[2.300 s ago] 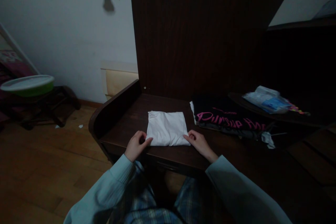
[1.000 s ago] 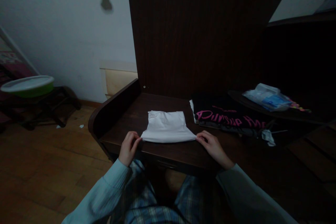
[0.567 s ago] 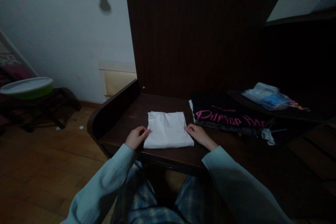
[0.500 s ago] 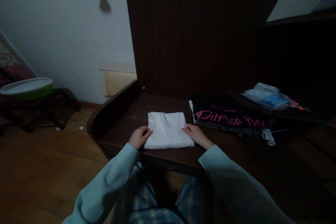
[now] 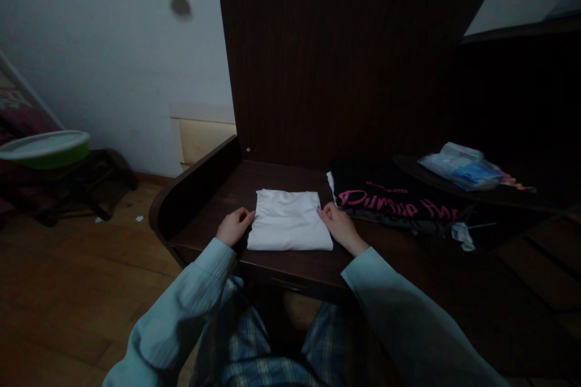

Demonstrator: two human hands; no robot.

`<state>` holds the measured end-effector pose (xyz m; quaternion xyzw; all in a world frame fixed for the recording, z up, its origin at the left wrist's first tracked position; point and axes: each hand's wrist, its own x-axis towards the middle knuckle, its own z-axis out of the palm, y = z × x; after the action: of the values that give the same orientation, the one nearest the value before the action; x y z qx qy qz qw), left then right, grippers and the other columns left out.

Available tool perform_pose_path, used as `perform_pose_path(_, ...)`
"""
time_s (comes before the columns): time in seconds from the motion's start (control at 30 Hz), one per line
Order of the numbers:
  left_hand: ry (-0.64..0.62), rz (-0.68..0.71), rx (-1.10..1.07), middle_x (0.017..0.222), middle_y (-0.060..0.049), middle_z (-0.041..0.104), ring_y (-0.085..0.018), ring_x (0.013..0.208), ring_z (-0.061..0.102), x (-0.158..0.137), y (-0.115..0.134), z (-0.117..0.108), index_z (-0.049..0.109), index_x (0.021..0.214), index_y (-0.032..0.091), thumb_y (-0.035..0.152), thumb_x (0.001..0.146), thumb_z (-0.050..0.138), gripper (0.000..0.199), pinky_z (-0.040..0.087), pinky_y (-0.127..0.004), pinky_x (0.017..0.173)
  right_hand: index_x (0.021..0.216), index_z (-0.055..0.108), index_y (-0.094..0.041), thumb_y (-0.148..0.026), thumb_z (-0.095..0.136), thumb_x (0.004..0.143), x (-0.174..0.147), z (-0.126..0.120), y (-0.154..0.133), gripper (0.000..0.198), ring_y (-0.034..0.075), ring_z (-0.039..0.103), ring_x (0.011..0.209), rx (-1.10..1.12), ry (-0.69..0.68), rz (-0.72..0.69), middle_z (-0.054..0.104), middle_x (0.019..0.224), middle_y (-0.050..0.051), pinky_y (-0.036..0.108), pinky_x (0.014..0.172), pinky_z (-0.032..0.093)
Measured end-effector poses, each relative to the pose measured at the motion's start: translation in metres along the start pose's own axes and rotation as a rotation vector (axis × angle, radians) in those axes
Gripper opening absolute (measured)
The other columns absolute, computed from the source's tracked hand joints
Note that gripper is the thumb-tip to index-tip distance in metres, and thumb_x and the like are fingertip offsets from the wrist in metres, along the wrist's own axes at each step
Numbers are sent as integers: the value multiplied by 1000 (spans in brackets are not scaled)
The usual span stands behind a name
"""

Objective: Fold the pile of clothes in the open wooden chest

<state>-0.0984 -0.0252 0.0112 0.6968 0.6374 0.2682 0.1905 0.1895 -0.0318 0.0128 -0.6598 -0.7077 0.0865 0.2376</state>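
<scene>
A folded white cloth (image 5: pixel 289 224) lies flat on the dark wooden desktop (image 5: pixel 276 172), its wider edge toward me. At its left side, my left hand (image 5: pixel 235 226) pinches the edge, thumb and fingers together. My right hand (image 5: pixel 341 227) grips the opposite edge in the same way, with curled fingers close to the cloth's upper right part. Shallow creases run across the top of the cloth. To the right sits a stack of folded clothes, topped by a black garment (image 5: pixel 376 184) with pink lettering.
A raised side board (image 5: pixel 195 184) bounds the desk on the left. Clear plastic packaging (image 5: pixel 463 166) rests on a dark raised surface at right. A green basin with a white rim (image 5: pixel 54 151) stands on a stool (image 5: pixel 97 178) across the wooden floor (image 5: pixel 95 290).
The white cloth's near edge has shifted slightly away from me, and its surface creases differ. Both hands have moved a little farther up along its sides.
</scene>
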Motion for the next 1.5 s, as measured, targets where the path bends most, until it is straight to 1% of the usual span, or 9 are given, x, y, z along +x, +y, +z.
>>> perform_pose_path(0.2,11,-51,-45,63,-1,56,-16,63,53,49,8,11,51,65,20,47,71,47,28,35,-24,55,113,43,-17,-29,37,83,35,3,-29,32,21,60,76,-149,0,8,65,82,9,25,59,36)
perform_pose_path(0.37,177,70,-139,66,1,51,-13,66,50,71,9,27,46,63,18,29,72,48,14,38,-23,62,98,52,-16,-28,39,82,53,19,-28,24,22,60,76,-193,8,111,64,83,12,26,59,37)
perform_pose_path(0.53,375,109,-220,76,-2,52,-14,75,51,79,8,33,48,68,18,28,76,43,14,41,-25,71,91,51,-18,-27,37,83,61,31,-16,19,17,58,70,45,192,111,62,75,6,24,58,37)
perform_pose_path(0.77,288,-82,34,84,-12,58,-26,89,52,75,9,29,57,74,15,48,71,48,35,39,-34,77,105,43,-11,-24,43,76,60,39,-7,32,22,53,90,129,316,136,54,98,14,31,76,39)
perform_pose_path(0.9,187,-77,118,87,-14,59,-30,93,52,72,13,27,59,68,15,53,69,47,40,38,-36,79,97,51,-12,-33,45,76,58,37,-5,30,24,53,91,123,242,164,54,98,16,33,76,40)
perform_pose_path(1.07,101,60,-175,80,-7,61,-21,82,58,70,17,34,56,78,16,37,69,55,23,43,-30,74,88,55,-15,-27,51,72,61,40,-11,20,21,55,90,185,141,102,59,92,11,30,76,41)
perform_pose_path(1.27,130,-107,-526,86,-8,63,-19,80,60,73,20,39,49,88,16,26,64,63,30,47,-30,71,89,51,-20,-14,59,58,67,48,-12,32,19,58,80,507,147,148,61,85,4,29,69,45)
perform_pose_path(1.4,53,-239,-759,95,-12,62,-19,80,61,73,29,34,48,93,14,18,64,62,32,48,-29,69,89,51,-19,-11,58,56,71,40,-15,34,19,60,74,741,74,194,61,79,4,29,62,47)
perform_pose_path(1.5,61,-175,-855,97,-12,61,-19,81,61,71,41,18,49,96,12,20,66,59,33,48,-29,69,95,48,-17,-13,56,58,75,19,-26,38,18,59,78,814,128,135,60,85,5,28,66,47)
